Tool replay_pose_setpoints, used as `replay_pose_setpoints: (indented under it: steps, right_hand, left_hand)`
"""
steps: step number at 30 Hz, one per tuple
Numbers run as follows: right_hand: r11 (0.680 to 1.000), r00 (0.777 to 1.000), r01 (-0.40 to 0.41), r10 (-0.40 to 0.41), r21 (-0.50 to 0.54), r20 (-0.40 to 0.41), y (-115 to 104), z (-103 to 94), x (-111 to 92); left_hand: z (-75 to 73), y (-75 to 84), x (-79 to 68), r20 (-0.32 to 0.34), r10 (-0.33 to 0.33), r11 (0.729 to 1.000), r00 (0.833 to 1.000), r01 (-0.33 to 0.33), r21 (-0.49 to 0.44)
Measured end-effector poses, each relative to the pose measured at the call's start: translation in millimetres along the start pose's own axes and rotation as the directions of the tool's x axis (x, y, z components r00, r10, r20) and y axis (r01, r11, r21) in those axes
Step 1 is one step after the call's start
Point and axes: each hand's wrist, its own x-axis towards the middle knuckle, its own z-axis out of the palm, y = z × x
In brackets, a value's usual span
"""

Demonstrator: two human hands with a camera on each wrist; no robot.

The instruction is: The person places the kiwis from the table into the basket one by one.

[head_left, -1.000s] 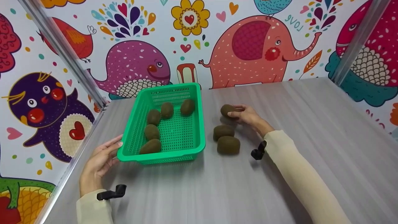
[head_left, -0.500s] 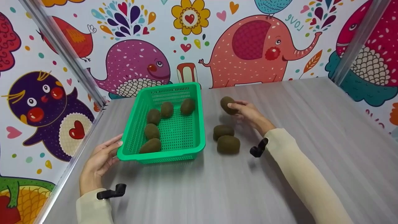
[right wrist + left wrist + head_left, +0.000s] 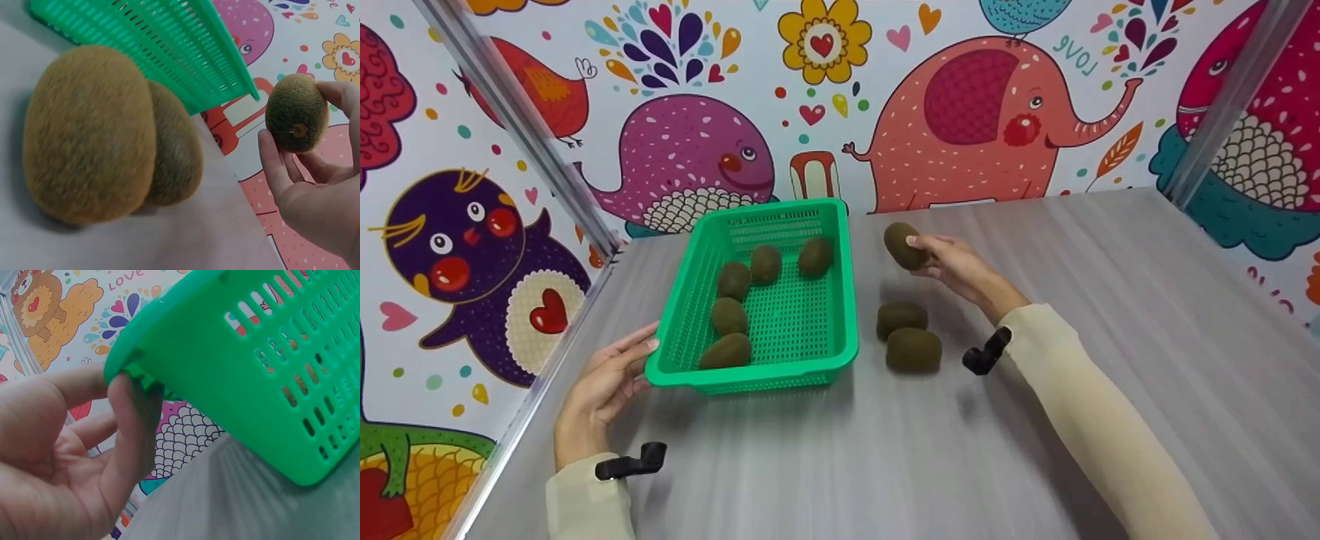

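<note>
Between thumb and fingertips, my right hand [image 3: 960,271] holds a brown kiwifruit [image 3: 905,245] above the table, to the right of the green plastic basket [image 3: 849,315]. The right wrist view shows this kiwifruit [image 3: 297,113] pinched well off the surface. My left hand [image 3: 604,382] grips the basket's near left corner; in the left wrist view the thumb and fingers [image 3: 129,422] bend around the rim [image 3: 135,343]. Inside the basket lie several kiwifruits [image 3: 729,317], most along its left side. Two more kiwifruits [image 3: 913,350] sit close together on the table, nearer me than the right hand.
The grey table [image 3: 825,465] meets a wall [image 3: 817,112] printed with cartoon animals at the back and left. Metal posts [image 3: 521,127] stand at the corners. A black wrist camera [image 3: 631,462] sits on each sleeve.
My right hand has lifted the kiwifruit off the table and moved it up and slightly left, turning it more upright. The left hand and basket have stayed in place.
</note>
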Motion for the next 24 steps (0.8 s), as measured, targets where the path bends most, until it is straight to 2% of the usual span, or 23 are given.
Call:
replay_pose_setpoints:
  steps: [10, 24]
  right_hand:
    - [0.996, 0.998, 0.006, -0.011, 0.091, 0.054, -12.7, 11.7, -3.7]
    - [0.994, 0.992, 0.009, -0.023, 0.110, 0.126, -23.3, 29.9, -8.2]
  left_hand:
    - [0.6, -0.7, 0.2, 0.004, 0.015, 1.000, 1.000, -0.015, 0.010]
    - [1.5, -0.1, -0.2, 0.000, 0.010, 1.000, 1.000, -0.010, 0.005]
